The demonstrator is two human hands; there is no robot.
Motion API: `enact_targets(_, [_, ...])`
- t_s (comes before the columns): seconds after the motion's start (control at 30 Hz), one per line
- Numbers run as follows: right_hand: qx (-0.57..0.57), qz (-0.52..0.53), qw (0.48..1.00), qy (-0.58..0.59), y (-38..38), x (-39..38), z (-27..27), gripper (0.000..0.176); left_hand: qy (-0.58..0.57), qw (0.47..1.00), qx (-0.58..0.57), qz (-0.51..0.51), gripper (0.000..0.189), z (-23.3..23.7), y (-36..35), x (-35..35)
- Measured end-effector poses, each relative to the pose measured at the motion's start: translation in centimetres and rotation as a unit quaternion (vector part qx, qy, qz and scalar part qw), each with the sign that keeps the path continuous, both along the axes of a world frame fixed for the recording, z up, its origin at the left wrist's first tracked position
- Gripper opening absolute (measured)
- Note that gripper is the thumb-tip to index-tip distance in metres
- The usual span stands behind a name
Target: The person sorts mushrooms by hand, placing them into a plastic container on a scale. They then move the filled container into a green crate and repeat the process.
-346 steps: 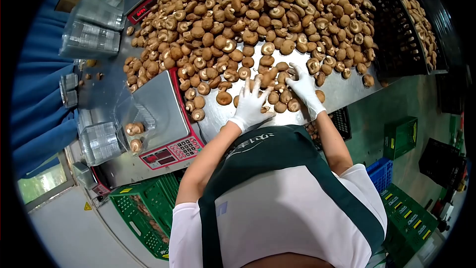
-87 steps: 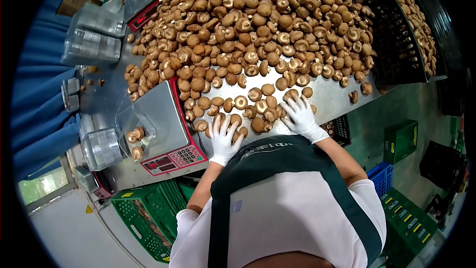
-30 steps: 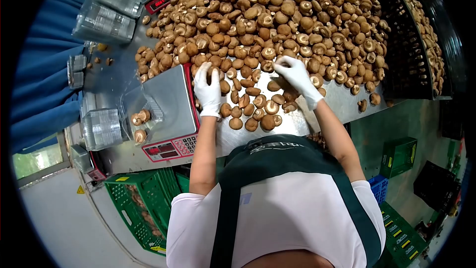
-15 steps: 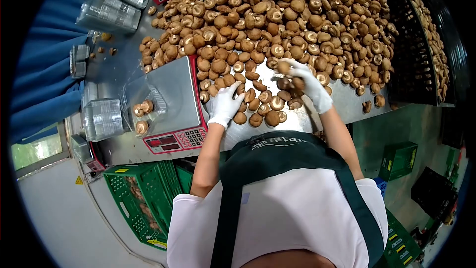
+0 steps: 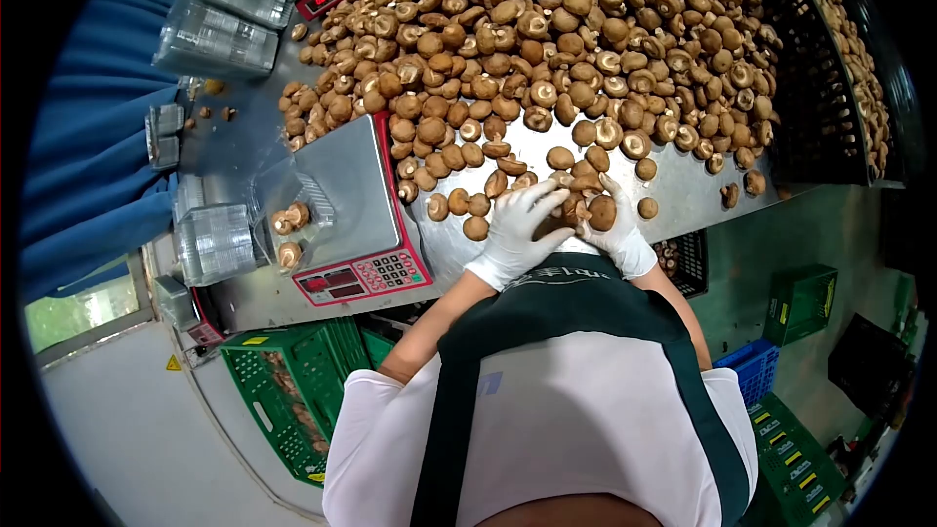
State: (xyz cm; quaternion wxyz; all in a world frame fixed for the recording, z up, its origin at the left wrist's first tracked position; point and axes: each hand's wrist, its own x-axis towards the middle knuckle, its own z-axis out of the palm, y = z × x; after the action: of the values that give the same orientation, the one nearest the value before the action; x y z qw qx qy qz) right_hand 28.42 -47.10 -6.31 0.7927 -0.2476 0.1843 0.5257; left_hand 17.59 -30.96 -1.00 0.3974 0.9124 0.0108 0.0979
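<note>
My left hand [image 5: 519,234], in a white glove, lies near the table's front edge with its fingers spread against a cluster of brown mushrooms [image 5: 584,176]. Facing it from the right is my gloved right hand [image 5: 625,237], its fingers and thumb curled around a mushroom [image 5: 601,213]. Some mushrooms between the palms are partly hidden by the fingers. A few loose mushrooms [image 5: 459,202] lie just left of my left hand. Beyond both hands spreads a large pile of mushrooms [image 5: 547,29].
Left of my hands stands a red-framed scale [image 5: 351,195] bearing a clear plastic tray [image 5: 314,197] with a few mushrooms. Stacked clear trays [image 5: 217,242] sit farther left. A black crate [image 5: 810,78] of mushrooms borders the right. Green crates [image 5: 283,400] stand below the table.
My right hand has come down and toward me from the pile's edge, and my left hand has moved right. The loose mushrooms are now gathered between them near the table edge.
</note>
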Motion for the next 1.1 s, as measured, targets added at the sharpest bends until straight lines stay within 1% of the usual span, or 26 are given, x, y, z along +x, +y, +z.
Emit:
enact_targets(0.03, [0.043,-0.009,0.994,0.099,-0.3,0.2,-0.4,0.047,-0.02,0.999,0.01,0.027,0.051,-0.4,0.8,-0.5])
enact_targets(0.07, [0.001,-0.012,0.997,0.077,-1.0,0.1,-0.2,0.045,-0.01,0.997,0.0,0.076,0.05,-1.6,2.0,-1.2])
enact_targets(0.1, [0.019,0.036,0.998,-0.04,-2.1,0.1,-2.3,0.046,0.0,0.992,-0.01,0.126,0.05,-2.5,3.3,-1.9])
enact_targets(0.17, [0.075,0.056,0.994,-0.054,-3.1,0.2,-3.0,0.053,0.128,0.957,0.183,0.187,0.048,-1.9,6.1,-2.6])
enact_targets(0.23, [0.085,0.063,0.994,-0.028,-3.1,0.0,-0.7,0.057,0.252,0.922,0.267,0.127,0.047,-3.5,8.6,-3.5])
enact_targets(0.27, [0.096,0.071,0.993,-0.004,-3.1,-0.1,0.2,0.062,0.235,0.922,0.295,0.092,0.048,-5.1,9.6,-4.0])
enact_targets(0.3, [0.095,0.07,0.993,-0.005,-3.1,-0.1,-0.2,0.062,0.233,0.922,0.295,0.092,0.048,-4.9,9.5,-3.7])
enact_targets(0.37, [0.158,0.162,0.969,-0.104,-2.9,-0.1,-1.6,0.067,0.248,0.922,0.287,0.081,0.045,-4.3,9.6,-2.9])
enact_targets(0.4, [0.152,0.18,0.962,-0.136,-2.4,-0.1,0.6,0.068,0.197,0.937,0.265,0.114,0.046,-4.1,9.5,-2.6])
enact_targets(0.43, [0.148,0.178,0.966,-0.116,-2.2,-0.4,0.2,0.064,0.17,0.945,0.229,0.161,0.046,-3.8,9.1,-2.2])
enact_targets(0.5, [0.104,0.189,0.974,-0.073,-2.2,-1.1,-1.8,0.058,0.086,0.971,0.137,0.175,0.047,-3.2,8.0,-1.3])
enact_targets(0.57, [0.093,0.186,0.976,-0.058,-2.1,-1.2,-1.2,0.056,0.008,0.996,0.037,0.079,0.046,-2.3,5.5,-0.1])
enact_targets(0.6, [0.086,0.189,0.977,-0.044,-2.1,-1.2,-0.9,0.053,0.063,0.993,-0.087,0.044,0.046,-0.6,3.4,0.4])
enact_targets(0.63, [0.084,0.185,0.978,-0.043,-2.6,-1.1,-1.2,0.053,0.093,0.984,-0.151,-0.004,0.05,-1.7,1.6,0.6])
enact_targets(0.67, [0.077,0.182,0.976,-0.091,-3.5,-1.0,-1.8,0.053,0.034,0.993,-0.075,-0.079,0.057,-0.9,-0.2,1.2])
enact_targets(0.7, [0.07,0.179,0.972,-0.139,-4.3,-0.8,-2.2,0.052,0.06,0.989,-0.087,-0.101,0.065,-0.3,-1.9,1.8])
enact_targets(0.73, [0.042,0.188,0.959,-0.206,-5.4,-0.2,-0.4,0.051,0.049,0.982,-0.105,-0.152,0.074,-0.6,-2.7,2.6])
enact_targets(0.77, [0.008,0.159,0.949,-0.271,-7.0,-0.2,-0.4,0.051,0.129,0.954,-0.184,-0.197,0.08,-0.5,-3.2,3.1])
enact_targets(0.83, [-0.009,0.192,0.934,-0.302,-11.2,1.0,2.7,0.049,0.112,0.916,-0.23,-0.309,0.082,-0.7,-4.8,4.4])
enact_targets(0.87, [-0.055,0.152,0.914,-0.372,-12.7,1.1,4.2,0.047,0.106,0.905,-0.198,-0.36,0.082,-0.3,-5.7,4.9])
enact_targets(0.9, [-0.108,0.177,0.875,-0.437,-16.1,2.0,2.6,0.048,0.099,0.891,-0.165,-0.411,0.082,0.2,-6.4,5.4])
enact_targets(0.93, [-0.176,0.202,0.836,-0.479,-17.9,2.6,3.8,0.049,0.081,0.887,-0.167,-0.423,0.074,0.1,-6.9,5.8])
enact_targets(0.97, [-0.207,0.168,0.81,-0.523,-18.3,2.8,5.4,0.048,0.081,0.886,-0.168,-0.425,0.074,0.5,-6.7,6.2])
enact_targets(1.03, [-0.344,0.12,0.787,-0.498,-21.3,3.0,4.5,0.043,0.085,0.935,-0.112,-0.327,0.061,1.6,-5.3,6.9])
enact_targets(1.07, [-0.38,0.088,0.784,-0.482,-22.3,3.1,3.8,0.04,0.021,0.963,-0.111,-0.243,0.047,0.9,-4.1,6.6])
enact_targets(1.1, [-0.415,0.057,0.781,-0.464,-22.8,3.1,3.4,0.038,0.006,0.976,-0.134,-0.171,0.041,0.9,-2.5,6.5])
